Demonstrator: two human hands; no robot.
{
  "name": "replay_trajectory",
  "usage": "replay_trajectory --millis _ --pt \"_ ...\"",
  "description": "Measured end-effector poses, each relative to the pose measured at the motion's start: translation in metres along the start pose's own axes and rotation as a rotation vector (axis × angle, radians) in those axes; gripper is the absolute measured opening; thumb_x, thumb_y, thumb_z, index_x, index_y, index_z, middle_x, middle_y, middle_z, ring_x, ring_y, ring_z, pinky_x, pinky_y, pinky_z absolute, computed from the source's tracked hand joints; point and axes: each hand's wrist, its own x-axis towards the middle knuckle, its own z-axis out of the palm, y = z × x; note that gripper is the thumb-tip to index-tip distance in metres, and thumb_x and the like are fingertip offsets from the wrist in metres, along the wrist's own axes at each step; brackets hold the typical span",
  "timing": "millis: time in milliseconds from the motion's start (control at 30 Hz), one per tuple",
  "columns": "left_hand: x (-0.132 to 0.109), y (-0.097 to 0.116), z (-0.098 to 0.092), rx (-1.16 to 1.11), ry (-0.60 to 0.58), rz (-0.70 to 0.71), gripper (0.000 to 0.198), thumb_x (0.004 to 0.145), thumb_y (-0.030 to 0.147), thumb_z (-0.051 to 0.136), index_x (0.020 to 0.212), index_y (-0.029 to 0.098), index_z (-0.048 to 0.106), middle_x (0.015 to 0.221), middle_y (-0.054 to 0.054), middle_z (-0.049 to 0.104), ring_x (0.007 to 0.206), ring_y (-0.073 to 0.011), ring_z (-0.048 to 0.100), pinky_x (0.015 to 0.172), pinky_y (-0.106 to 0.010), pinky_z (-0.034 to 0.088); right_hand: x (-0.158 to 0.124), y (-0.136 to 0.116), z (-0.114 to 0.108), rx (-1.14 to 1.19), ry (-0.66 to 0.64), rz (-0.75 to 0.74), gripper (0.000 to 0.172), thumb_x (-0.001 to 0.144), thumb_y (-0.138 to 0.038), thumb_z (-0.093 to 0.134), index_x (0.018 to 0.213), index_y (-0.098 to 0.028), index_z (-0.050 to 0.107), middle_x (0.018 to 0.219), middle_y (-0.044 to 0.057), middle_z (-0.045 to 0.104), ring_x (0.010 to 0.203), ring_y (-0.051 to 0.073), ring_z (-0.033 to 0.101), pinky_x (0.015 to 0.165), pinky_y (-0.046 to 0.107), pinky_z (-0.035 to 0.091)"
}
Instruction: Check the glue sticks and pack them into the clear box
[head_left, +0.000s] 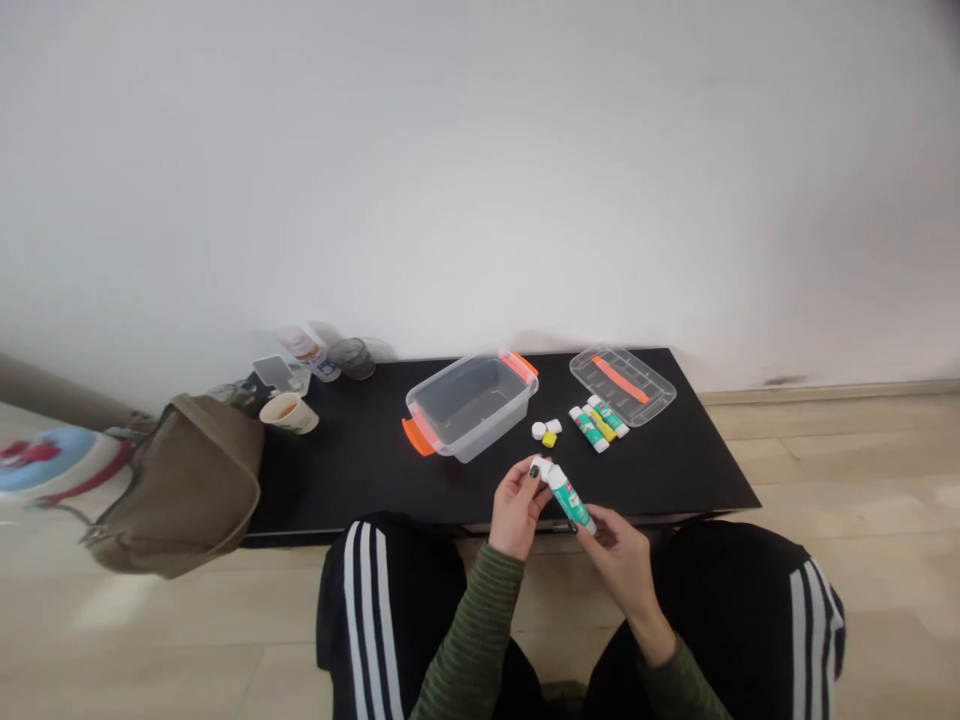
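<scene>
From my remote station I log the following. The person's left hand (516, 508) and right hand (621, 572) hold a glue stick (571, 500) in the air, tilted, just over the near edge of a black table (360, 490). The stick has a smooth teal-and-white tube. The left fingers (534, 478) are together and clamped on its white upper end, while the right fingers (600, 525) close around its lower end. On the table, a clear plastic box (471, 405) stands with orange clip handles on its short ends; I cannot confirm any contents through its walls. To its right lies a clear ribbed lid (622, 385) with an orange strip. Three more sticks (598, 423), two teal and one yellow, lie side by side against the lid's near edge. Two white caps (538, 430) and a yellow cap (550, 439) sit between the box and the sticks. Further left, a paper cup (289, 412) holds a brown liquid beside an olive bag (180, 490), which rests against the table's end. Behind them stand a dark glass (351, 358) and a bottle (307, 352).
</scene>
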Motion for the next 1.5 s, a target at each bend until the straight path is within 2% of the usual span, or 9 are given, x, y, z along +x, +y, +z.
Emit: replay_trajectory --millis 167,300,400,533,867,1067,1233,1367,1500 --pt "-0.01 0.008 -0.003 0.06 0.029 0.041 0.04 0.067 0.036 0.083 0.1 0.016 0.071 0.105 -0.009 0.071 0.088 -0.016 0.067 0.077 -0.03 0.057 -0.004 -0.008 -0.008 -0.024 0.009 -0.092 0.027 0.082 -0.032 0.066 0.106 -0.019 0.07 0.097 0.008 0.072 0.077 0.018 0.068 0.063 0.025 0.057" --pt "-0.021 0.01 -0.007 0.207 0.056 0.097 0.043 0.067 0.04 0.083 0.102 0.016 0.071 0.105 -0.011 0.072 0.087 -0.0167 0.068 0.073 -0.027 0.057 -0.009 -0.018 -0.012 -0.035 0.022 -0.174 0.024 0.085 -0.026 0.063 0.108 -0.022 0.069 0.103 0.009 0.07 0.087 0.02 0.068 0.068 0.027 0.057" --pt "-0.03 0.01 -0.007 0.314 0.071 0.141 0.043 0.069 0.041 0.081 0.103 0.015 0.072 0.105 -0.012 0.072 0.086 -0.0176 0.068 0.071 -0.026 0.056 -0.012 -0.025 -0.015 -0.029 0.026 -0.219 0.023 0.086 -0.024 0.063 0.108 -0.022 0.069 0.103 0.009 0.069 0.089 0.02 0.067 0.069 0.028 0.057" --pt "-0.039 0.012 -0.003 0.318 0.07 0.181 0.041 0.071 0.041 0.079 0.103 0.016 0.071 0.105 -0.012 0.072 0.089 -0.0199 0.068 0.074 -0.03 0.058 -0.017 -0.032 -0.017 -0.016 0.03 -0.221 0.022 0.086 -0.023 0.063 0.107 -0.022 0.069 0.102 0.009 0.069 0.089 0.02 0.067 0.07 0.029 0.057" --pt "-0.052 0.022 0.008 0.316 0.068 0.186 0.04 0.071 0.041 0.08 0.101 0.016 0.072 0.102 -0.012 0.074 0.089 -0.0228 0.069 0.071 -0.031 0.058 -0.025 -0.044 -0.022 0.073 0.031 -0.063 0.024 0.082 -0.032 0.068 0.104 -0.022 0.073 0.103 0.01 0.072 0.095 0.025 0.067 0.077 0.035 0.057" --pt "-0.053 0.027 0.011 0.33 0.024 0.173 0.04 0.07 0.04 0.08 0.1 0.015 0.071 0.102 -0.015 0.074 0.096 -0.0273 0.07 0.077 -0.035 0.058 -0.028 -0.041 -0.023 0.164 0.011 0.04 0.027 0.079 -0.033 0.072 0.103 -0.021 0.074 0.103 0.011 0.072 0.095 0.026 0.068 0.077 0.034 0.058" --pt "-0.055 0.028 0.013 0.321 -0.019 0.162 0.038 0.07 0.038 0.081 0.099 0.015 0.071 0.102 -0.014 0.074 0.095 -0.0276 0.071 0.084 -0.039 0.057 -0.029 -0.044 -0.019 0.275 0.036 0.126 0.029 0.073 -0.035 0.077 0.098 -0.021 0.076 0.098 0.01 0.074 0.088 0.025 0.07 0.076 0.035 0.059" --pt "-0.053 0.028 0.011 0.306 -0.041 0.157 0.037 0.072 0.036 0.08 0.1 0.015 0.07 0.104 -0.014 0.074 0.096 -0.028 0.071 0.086 -0.039 0.057 -0.028 -0.043 -0.017 0.342 0.014 0.24 0.033 0.069 -0.039 0.08 0.096 -0.02 0.077 0.089 0.009 0.076 0.074 0.022 0.069 0.062 0.031 0.058" --pt "-0.05 0.024 0.007 0.297 -0.042 0.136 0.038 0.072 0.037 0.08 0.102 0.015 0.069 0.105 -0.015 0.073 0.098 -0.0285 0.07 0.086 -0.039 0.057 -0.028 -0.039 -0.013 0.406 -0.067 0.344 0.039 0.068 -0.044 0.08 0.095 -0.017 0.077 0.079 0.009 0.075 0.064 0.021 0.067 0.049 0.028 0.052"
